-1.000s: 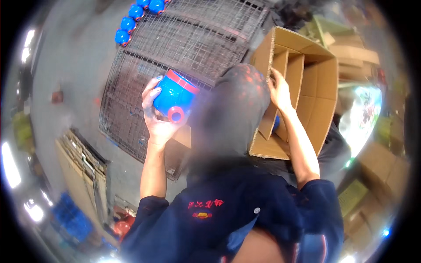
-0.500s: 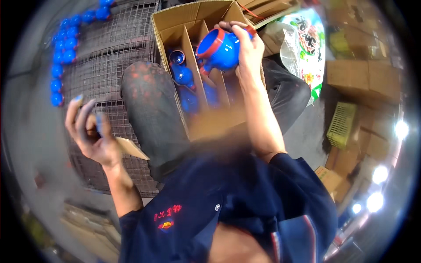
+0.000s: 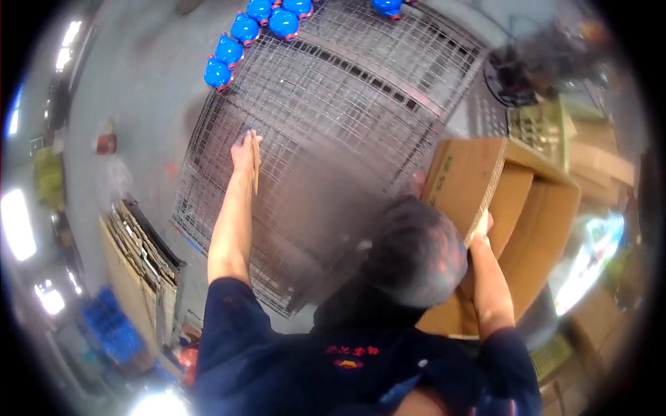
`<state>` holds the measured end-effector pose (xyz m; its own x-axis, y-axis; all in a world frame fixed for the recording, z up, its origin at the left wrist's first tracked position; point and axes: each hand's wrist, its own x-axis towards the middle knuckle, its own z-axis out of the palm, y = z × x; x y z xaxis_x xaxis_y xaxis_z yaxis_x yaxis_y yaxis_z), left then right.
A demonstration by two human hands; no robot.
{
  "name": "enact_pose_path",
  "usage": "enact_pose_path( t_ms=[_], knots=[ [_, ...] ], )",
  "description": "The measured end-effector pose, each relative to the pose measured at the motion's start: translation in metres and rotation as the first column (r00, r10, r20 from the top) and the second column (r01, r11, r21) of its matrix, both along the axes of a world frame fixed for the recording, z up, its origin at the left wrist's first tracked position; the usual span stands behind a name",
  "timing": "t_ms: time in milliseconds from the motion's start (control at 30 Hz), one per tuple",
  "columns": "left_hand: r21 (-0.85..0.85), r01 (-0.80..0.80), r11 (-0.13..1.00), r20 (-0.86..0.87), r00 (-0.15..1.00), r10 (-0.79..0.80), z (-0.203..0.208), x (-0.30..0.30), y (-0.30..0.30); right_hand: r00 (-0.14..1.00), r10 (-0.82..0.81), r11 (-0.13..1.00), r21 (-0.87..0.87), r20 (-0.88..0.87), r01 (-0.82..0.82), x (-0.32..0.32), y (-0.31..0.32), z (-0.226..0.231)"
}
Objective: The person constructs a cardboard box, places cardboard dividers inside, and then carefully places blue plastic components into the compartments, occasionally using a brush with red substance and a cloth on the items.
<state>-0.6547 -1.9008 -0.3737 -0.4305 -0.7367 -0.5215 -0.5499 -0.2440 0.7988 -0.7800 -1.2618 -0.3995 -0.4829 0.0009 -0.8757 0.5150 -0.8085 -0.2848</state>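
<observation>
My left hand is stretched out over a wire-mesh rack, its fingers closed on a thin cardboard piece seen nearly edge-on. On the other side, my right hand grips the edge of an open cardboard box, which leans beside my knee; part of its fingers is hidden. Inside the box an upright cardboard divider shows. Glossy blue pots with red rims stand in a row along the rack's far left edge, well ahead of my left hand.
A single blue pot sits at the rack's far side. My dark-trousered knee is between rack and box. Flattened cardboard sheets lean at the left, near a blue crate. Yellowish crates stand behind the box.
The view has swung, so the rack now fills the middle and the box lies at the right. The blue pot has left my right hand, which is now on the box edge. My left arm is straighter.
</observation>
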Motion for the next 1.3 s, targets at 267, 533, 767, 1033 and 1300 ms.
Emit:
enact_pose_path(
  t_ms=[267,533,767,1033,1300],
  knots=[
    [-0.591,-0.058,0.805,0.344,0.884,0.317,-0.087,-0.086,-0.209,0.676,0.676,0.378,0.649,0.295,-0.66,0.01,0.022,-0.025],
    [0.023,-0.2,0.98,0.015,0.98,0.2,-0.066,-0.088,-0.159,-0.049,0.799,-0.569,0.728,0.599,-0.384,0.019,-0.011,0.043],
    [0.658,0.111,0.745,-0.484,0.82,0.305,0.031,0.073,0.03,0.102,0.825,-0.534,0.825,0.556,-0.183,0.018,-0.023,0.137],
    [0.652,0.582,0.486,-0.746,0.609,0.272,0.185,0.114,0.188,0.346,0.89,0.304,0.952,-0.296,0.034,0.03,-0.117,0.288],
    [0.598,0.795,-0.104,-0.755,0.602,0.26,0.252,0.087,0.338,0.22,0.328,0.581,0.013,-0.919,-0.814,0.058,-0.169,0.317]
  ],
)
